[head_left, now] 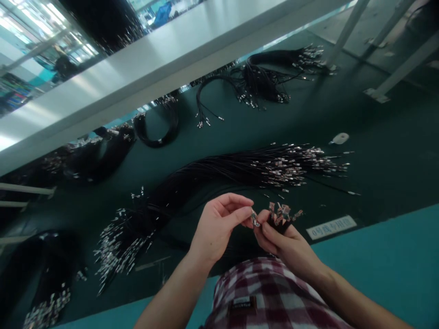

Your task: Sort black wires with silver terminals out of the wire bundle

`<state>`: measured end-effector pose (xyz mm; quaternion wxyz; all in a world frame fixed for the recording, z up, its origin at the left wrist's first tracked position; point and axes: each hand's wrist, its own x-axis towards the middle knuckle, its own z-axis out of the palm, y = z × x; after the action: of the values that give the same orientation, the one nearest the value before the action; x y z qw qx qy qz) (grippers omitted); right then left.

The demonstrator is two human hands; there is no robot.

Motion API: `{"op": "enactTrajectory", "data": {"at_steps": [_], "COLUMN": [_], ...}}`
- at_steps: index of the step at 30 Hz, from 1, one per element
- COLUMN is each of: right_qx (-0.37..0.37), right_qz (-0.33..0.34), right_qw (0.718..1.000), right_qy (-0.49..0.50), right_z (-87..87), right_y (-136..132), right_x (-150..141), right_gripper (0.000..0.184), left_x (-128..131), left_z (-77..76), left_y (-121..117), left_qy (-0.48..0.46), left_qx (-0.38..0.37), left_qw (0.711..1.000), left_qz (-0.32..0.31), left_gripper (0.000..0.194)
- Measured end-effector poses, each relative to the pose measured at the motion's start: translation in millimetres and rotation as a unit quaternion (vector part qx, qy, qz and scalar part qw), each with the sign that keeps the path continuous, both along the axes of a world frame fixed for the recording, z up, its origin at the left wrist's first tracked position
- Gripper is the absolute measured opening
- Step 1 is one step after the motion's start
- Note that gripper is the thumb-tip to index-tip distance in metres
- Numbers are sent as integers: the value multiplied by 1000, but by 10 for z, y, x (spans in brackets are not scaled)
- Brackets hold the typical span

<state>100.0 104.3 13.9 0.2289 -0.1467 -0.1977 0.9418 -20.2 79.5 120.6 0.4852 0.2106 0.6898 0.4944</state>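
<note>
My right hand (pixel 283 242) is closed round a small bunch of black wires (pixel 279 218), their metal terminals sticking up above the fingers. My left hand (pixel 219 226) pinches a single metal terminal (pixel 254 220) between thumb and forefinger, right beside that bunch. Both hands are held close together over the near edge of the dark green table (pixel 384 151). Just beyond them lies a long bundle of black wires (pixel 219 176) with silver terminals at both ends.
More coiled black wire bundles (pixel 264 77) lie at the back under a white shelf beam (pixel 164 64). Another bundle (pixel 48 283) sits at the left. A small white tape roll (pixel 340 138) and a white label (pixel 331 227) are at the right. White frame legs (pixel 401 73) stand far right.
</note>
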Motion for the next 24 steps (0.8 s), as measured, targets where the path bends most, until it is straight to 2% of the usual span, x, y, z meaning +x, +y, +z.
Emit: {"op": "enactTrajectory", "data": {"at_steps": [4, 8, 13, 24], "right_qx": [33, 51, 47, 41], "right_qz": [7, 11, 3, -10], "right_qw": [999, 998, 999, 999], "right_qy": [17, 24, 23, 15], "right_z": [-7, 5, 24, 74], "right_y": [-3, -6, 3, 11], "right_x": [18, 27, 18, 5], "right_gripper": [31, 30, 33, 34], "left_x": [17, 23, 16, 29], "left_z": [-11, -16, -11, -61], "left_y": [-34, -61, -88, -83], "left_qy": [17, 77, 121, 21], "left_qx": [13, 19, 26, 24], "left_qw": [1000, 996, 991, 999], "left_qz": [-6, -26, -47, -33], "left_gripper": [13, 7, 10, 14]}}
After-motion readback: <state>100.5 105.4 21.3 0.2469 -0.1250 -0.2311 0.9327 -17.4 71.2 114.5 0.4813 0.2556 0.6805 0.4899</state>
